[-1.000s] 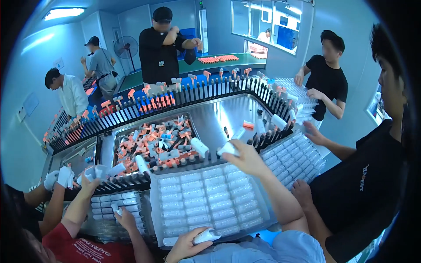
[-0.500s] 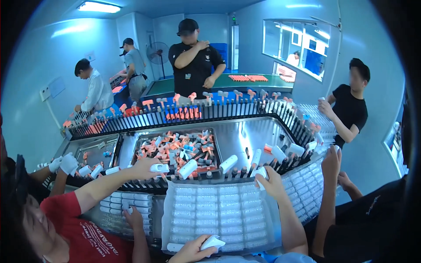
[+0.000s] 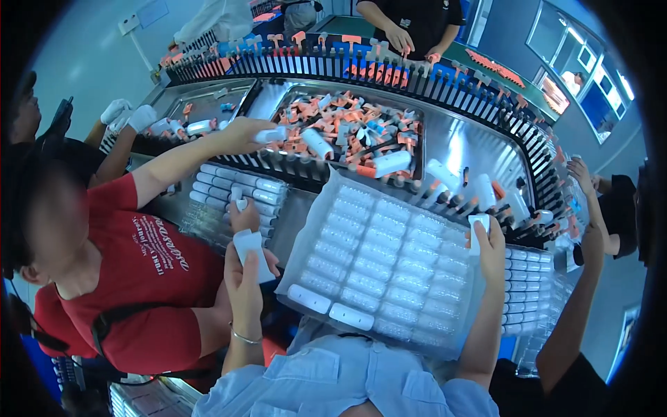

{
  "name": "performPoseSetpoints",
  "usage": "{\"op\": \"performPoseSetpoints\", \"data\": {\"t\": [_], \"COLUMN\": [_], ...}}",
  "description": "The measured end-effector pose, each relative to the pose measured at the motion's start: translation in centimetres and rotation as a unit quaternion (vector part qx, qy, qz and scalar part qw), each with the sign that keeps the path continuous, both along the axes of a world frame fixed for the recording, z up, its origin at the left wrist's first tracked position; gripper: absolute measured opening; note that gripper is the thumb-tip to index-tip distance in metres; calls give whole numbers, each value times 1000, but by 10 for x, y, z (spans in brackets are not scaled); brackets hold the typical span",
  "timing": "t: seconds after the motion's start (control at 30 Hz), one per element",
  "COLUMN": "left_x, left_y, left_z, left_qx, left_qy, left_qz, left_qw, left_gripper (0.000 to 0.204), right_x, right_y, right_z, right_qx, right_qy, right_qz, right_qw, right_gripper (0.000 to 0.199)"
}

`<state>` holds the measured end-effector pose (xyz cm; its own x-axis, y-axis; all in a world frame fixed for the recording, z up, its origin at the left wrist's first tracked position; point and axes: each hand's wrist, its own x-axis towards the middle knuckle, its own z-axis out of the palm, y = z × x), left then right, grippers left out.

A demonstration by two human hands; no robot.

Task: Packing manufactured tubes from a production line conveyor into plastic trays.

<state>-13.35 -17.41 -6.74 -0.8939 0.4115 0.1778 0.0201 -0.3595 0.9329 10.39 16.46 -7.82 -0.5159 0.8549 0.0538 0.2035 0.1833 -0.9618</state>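
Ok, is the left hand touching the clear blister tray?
Apart. The head view shows the left hand, gripping a white cartridge, left of the clear blister tray with dark gap between.

Pale blue walls (image 3: 90, 62) close the room, with a white wall plate (image 3: 129, 24) at eleven o'clock. At one to two o'clock, glazed windows (image 3: 590, 90) give onto a lit room beyond. A green-topped table (image 3: 486, 59) stands at one o'clock, behind the curved steel conveyor (image 3: 458, 146) filling the centre.
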Motion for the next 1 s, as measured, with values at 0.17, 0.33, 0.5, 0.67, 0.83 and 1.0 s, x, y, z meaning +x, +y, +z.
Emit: {"op": "performPoseSetpoints", "data": {"t": [0.17,0.33,0.5,0.67,0.83,1.0], "left_x": [27,44,64,72,71,69], "left_y": [-2,10,41,63,66,66], "left_z": [-13,-18,-13,-17,-19,-26], "left_qx": [-107,-159,-268,-284,-291,-309], "left_qy": [46,43,221,387,319,312], "left_qz": [-91,-150,-260,-320,-351,-353], "left_qw": [989,975,901,817,831,826], "left_gripper": [33,38,42,42,41,44], "right_x": [12,20,54,64,68,59], "right_y": [10,6,27,30,29,23], "right_z": [-19,-2,-12,-12,-24,-22], "right_qx": [75,60,105,101,150,131], "right_qy": [20,47,36,31,-47,-52], "right_qz": [-10,-8,-90,-134,-141,-156], "right_qw": [997,997,990,985,977,978], "right_gripper": [23,24,33,32,36,41]}}
